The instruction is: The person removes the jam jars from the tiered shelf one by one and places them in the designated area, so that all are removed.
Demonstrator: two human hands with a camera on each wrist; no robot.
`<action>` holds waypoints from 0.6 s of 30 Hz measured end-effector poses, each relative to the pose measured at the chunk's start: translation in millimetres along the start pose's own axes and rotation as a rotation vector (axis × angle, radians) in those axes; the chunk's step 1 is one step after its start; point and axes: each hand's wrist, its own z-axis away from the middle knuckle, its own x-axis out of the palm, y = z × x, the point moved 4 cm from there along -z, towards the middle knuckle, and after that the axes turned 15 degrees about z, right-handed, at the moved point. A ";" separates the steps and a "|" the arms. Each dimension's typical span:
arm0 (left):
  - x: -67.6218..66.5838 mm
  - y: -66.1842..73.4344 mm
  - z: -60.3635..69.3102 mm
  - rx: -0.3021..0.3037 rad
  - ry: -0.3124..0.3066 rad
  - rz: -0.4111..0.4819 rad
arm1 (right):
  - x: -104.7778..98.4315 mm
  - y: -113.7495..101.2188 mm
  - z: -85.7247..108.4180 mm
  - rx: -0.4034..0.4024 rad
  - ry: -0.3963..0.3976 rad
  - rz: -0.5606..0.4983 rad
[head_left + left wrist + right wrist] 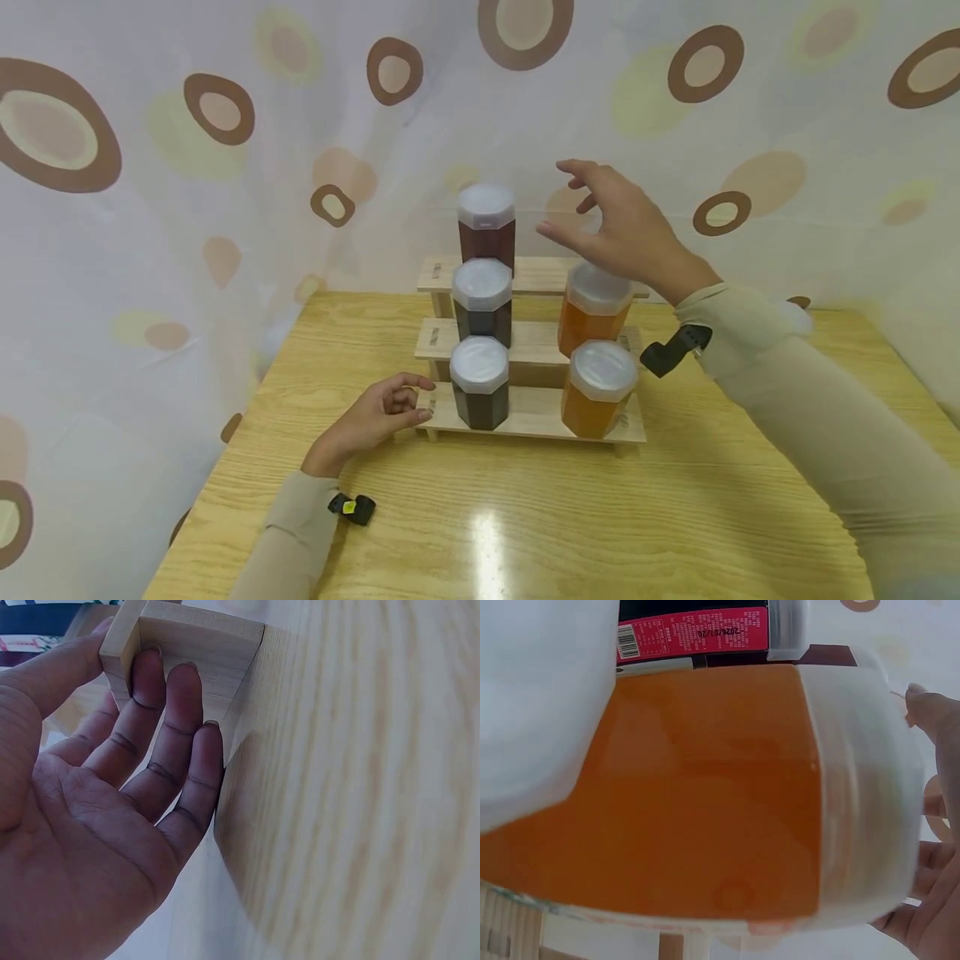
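Note:
A three-tier wooden rack [536,410] stands on the table, bearing jars with whitish lids. My left hand [371,419] holds the left end of its bottom tier; in the left wrist view the thumb and curled fingers [182,697] are at the board's end. My right hand [630,225] is raised above the right side of the rack, thumb and fingers apart with nothing between them. Below it stands an amber jar [588,327] on the middle tier, which fills much of the right wrist view. Another amber jar [591,410] is on the bottom tier.
Along the rack's left side stand a dark red jar [487,242] on top, a dark jar [483,323] in the middle and another dark jar [480,408] at the bottom. Behind the wooden table [420,508] hangs a patterned cloth [465,108].

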 end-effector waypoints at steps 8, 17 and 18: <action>-0.1 0.4 0.4 -0.003 -0.002 0.017 | 9.5 -7.0 -6.7 0.006 -0.054 -0.028; -0.9 0.9 0.3 -0.009 0.010 0.012 | 15.1 -20.5 -21.2 -0.022 -0.074 0.011; -1.0 0.8 0.2 -0.009 0.010 0.009 | 15.6 -22.2 -22.8 -0.023 -0.078 0.016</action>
